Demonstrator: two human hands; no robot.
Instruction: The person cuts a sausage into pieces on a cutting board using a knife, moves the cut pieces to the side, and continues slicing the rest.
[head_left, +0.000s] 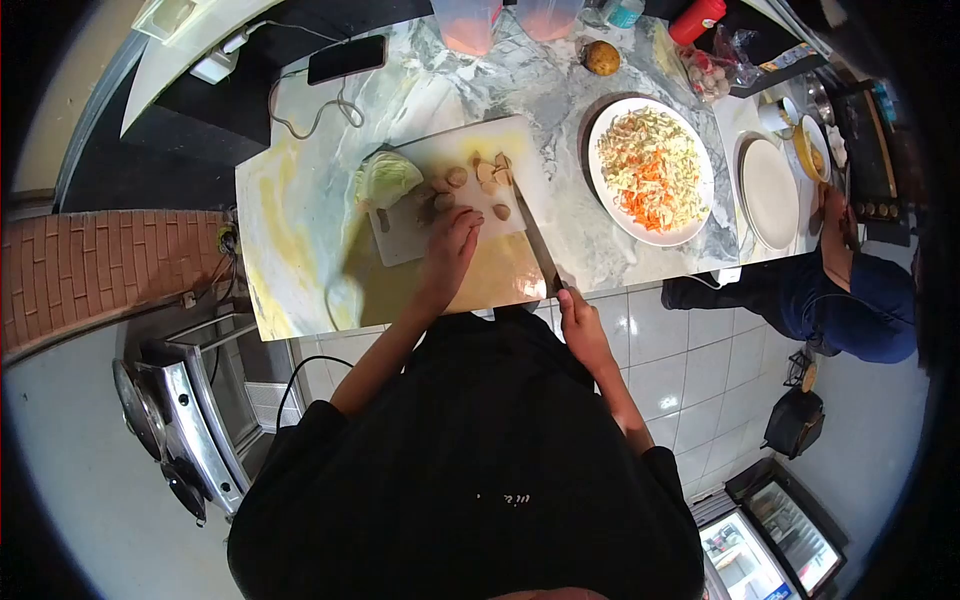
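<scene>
My right hand (583,328) is closed around the handle of a long kitchen knife (538,246), whose blade points away from me along the right edge of the white cutting board (400,245). Over the board's middle is my left hand (452,250), fingers loosely stretched towards small brownish round pieces (457,177); no held thing shows, though the underside of the fingers is hidden. Several cut pale pieces (487,173) lie near the blade, and one brown piece (501,212) sits right of my fingertips. A cut cabbage (388,179) rests at the board's left corner.
Right of the board, a white plate (597,165) holds shredded vegetables. A potato (601,58), plastic containers (468,25) and a red bottle (697,20) stand behind. A phone (347,60) with cable lies back left. Another person (835,305) stands at right near stacked plates (769,195).
</scene>
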